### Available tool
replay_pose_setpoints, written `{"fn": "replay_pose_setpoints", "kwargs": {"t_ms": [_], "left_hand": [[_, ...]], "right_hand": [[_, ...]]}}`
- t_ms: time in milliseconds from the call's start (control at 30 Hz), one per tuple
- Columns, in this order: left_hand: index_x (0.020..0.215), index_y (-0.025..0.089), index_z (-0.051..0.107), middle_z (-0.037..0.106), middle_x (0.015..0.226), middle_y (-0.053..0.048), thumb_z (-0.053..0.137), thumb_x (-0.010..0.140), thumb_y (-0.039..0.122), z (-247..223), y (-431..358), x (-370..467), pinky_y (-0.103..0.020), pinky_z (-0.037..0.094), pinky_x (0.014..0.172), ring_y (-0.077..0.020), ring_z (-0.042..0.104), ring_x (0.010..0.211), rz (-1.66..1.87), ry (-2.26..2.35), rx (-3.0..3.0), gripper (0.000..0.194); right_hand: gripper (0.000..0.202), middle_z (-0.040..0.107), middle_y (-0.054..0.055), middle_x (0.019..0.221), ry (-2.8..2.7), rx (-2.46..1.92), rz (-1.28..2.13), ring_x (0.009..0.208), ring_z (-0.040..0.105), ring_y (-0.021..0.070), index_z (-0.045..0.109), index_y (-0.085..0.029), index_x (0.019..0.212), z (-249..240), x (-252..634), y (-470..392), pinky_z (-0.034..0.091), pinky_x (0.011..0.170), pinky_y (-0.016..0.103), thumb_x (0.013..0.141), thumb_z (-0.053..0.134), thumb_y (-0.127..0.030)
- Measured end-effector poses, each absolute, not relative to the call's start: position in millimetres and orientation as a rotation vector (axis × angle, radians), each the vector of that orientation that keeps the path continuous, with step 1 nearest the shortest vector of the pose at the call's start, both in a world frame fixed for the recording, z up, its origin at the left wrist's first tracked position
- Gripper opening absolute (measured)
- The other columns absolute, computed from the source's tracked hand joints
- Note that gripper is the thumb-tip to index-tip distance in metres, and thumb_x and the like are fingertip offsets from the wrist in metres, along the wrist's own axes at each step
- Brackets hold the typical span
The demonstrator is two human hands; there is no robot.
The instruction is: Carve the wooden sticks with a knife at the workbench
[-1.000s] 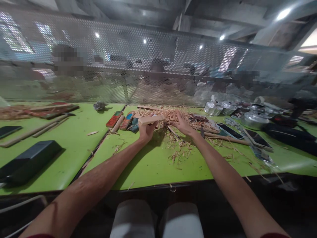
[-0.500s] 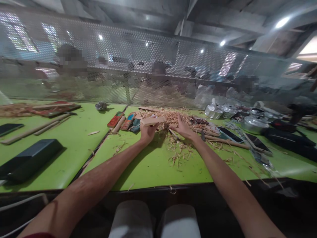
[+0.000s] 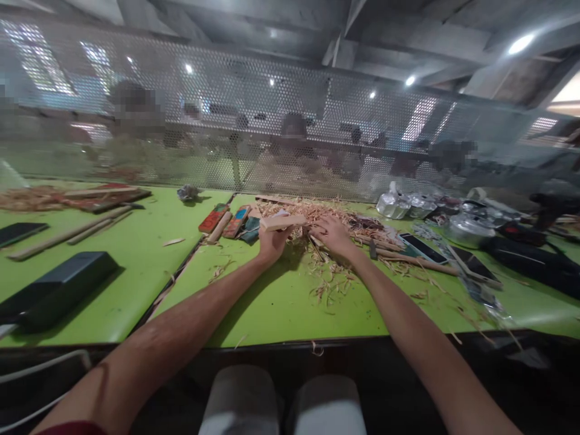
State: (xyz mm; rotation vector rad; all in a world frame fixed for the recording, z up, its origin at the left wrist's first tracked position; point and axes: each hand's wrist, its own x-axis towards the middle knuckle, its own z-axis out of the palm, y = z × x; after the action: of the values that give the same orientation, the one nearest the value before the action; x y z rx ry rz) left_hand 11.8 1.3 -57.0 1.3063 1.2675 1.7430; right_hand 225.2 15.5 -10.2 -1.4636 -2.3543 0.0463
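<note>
My left hand [image 3: 272,243] is closed around a pale flat piece of wood [image 3: 283,223], held tilted just above the bench. To its right, my right hand [image 3: 334,234] rests palm down at the near edge of a heap of curly wood shavings [image 3: 312,211]. Its fingers are spread, and their tips partly disappear among the shavings. Thin dark tools [image 3: 317,249] lie between the two hands, too small to name. Under my right wrist are long wooden sticks [image 3: 403,258].
Left of the heap lie red and blue-orange blocks [image 3: 236,221]. Two phones [image 3: 425,248] and foil-like silvery containers [image 3: 393,202] are at right. A dark box [image 3: 63,287] stands at left. Perforated metal mesh [image 3: 203,145] closes the bench's back; people sit beyond.
My right hand has come down onto the shavings, its raised fingers now lower and flatter. The left hand keeps the wood piece almost where it was. The view has shifted slightly.
</note>
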Motion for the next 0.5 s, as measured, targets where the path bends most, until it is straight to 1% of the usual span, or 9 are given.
{"fn": "replay_pose_setpoints", "kwargs": {"t_ms": [33,67,100,133,200,267,367,500], "left_hand": [[0.119,0.018,0.075,0.080,0.087,-0.005,0.083,0.078,0.027,-57,1,12,-0.025,0.057,0.058,-0.0193,0.072,0.071,1.737,1.267,1.310,0.043],[0.119,0.018,0.075,0.079,0.086,-0.005,0.082,0.079,0.026,-56,1,12,-0.025,0.057,0.059,-0.0188,0.072,0.070,1.735,1.262,1.316,0.042],[0.118,0.018,0.075,0.079,0.086,-0.004,0.082,0.079,0.026,-57,1,12,-0.025,0.057,0.059,-0.0177,0.071,0.067,1.734,1.255,1.326,0.040],[0.117,0.018,0.076,0.079,0.087,-0.004,0.081,0.080,0.025,-57,1,12,-0.024,0.057,0.059,-0.0163,0.070,0.064,1.737,1.248,1.335,0.039],[0.116,0.018,0.076,0.080,0.090,-0.004,0.080,0.080,0.024,-59,2,12,-0.024,0.056,0.058,-0.0143,0.068,0.060,1.746,1.241,1.343,0.037],[0.117,0.019,0.076,0.080,0.091,-0.005,0.081,0.079,0.024,-61,4,12,-0.024,0.056,0.057,-0.0148,0.068,0.060,1.749,1.245,1.345,0.039],[0.119,0.020,0.075,0.080,0.091,-0.005,0.083,0.077,0.025,-62,5,11,-0.024,0.056,0.057,-0.0154,0.069,0.061,1.752,1.240,1.358,0.043],[0.121,0.020,0.074,0.080,0.100,-0.006,0.082,0.078,0.024,-59,2,12,-0.023,0.055,0.057,-0.0126,0.066,0.057,1.773,1.210,1.358,0.044]], "right_hand": [[0.048,0.058,0.016,0.150,-2.354,-1.451,0.018,0.143,0.042,0.0317,0.077,-0.015,0.127,-9,225,16,0.027,0.123,0.047,0.103,0.056,-0.051],[0.037,0.066,0.014,0.138,-2.360,-1.444,0.013,0.134,0.050,0.0292,0.082,-0.015,0.113,-8,224,15,0.033,0.118,0.043,0.101,0.061,-0.043],[0.029,0.071,0.013,0.127,-2.369,-1.451,0.033,0.123,0.056,0.0269,0.083,-0.016,0.104,-7,223,15,0.039,0.111,0.040,0.099,0.064,-0.037],[0.024,0.073,0.011,0.118,-2.373,-1.472,0.066,0.113,0.059,0.0250,0.084,-0.016,0.100,-7,222,14,0.044,0.104,0.037,0.096,0.067,-0.033],[0.019,0.074,0.010,0.108,-2.364,-1.522,0.118,0.100,0.060,0.0224,0.084,-0.018,0.099,-9,220,13,0.047,0.092,0.033,0.093,0.070,-0.029],[0.017,0.072,0.009,0.109,-2.358,-1.506,0.105,0.099,0.059,0.0216,0.084,-0.019,0.099,-12,217,12,0.046,0.091,0.032,0.092,0.072,-0.028],[0.016,0.067,0.010,0.116,-2.376,-1.458,0.043,0.108,0.056,0.0231,0.083,-0.019,0.099,-14,214,12,0.044,0.096,0.033,0.090,0.074,-0.030],[0.021,0.064,0.012,0.121,-2.417,-1.530,0.005,0.113,0.054,0.0257,0.080,-0.017,0.097,-11,210,9,0.044,0.099,0.035,0.088,0.077,-0.036]]}}
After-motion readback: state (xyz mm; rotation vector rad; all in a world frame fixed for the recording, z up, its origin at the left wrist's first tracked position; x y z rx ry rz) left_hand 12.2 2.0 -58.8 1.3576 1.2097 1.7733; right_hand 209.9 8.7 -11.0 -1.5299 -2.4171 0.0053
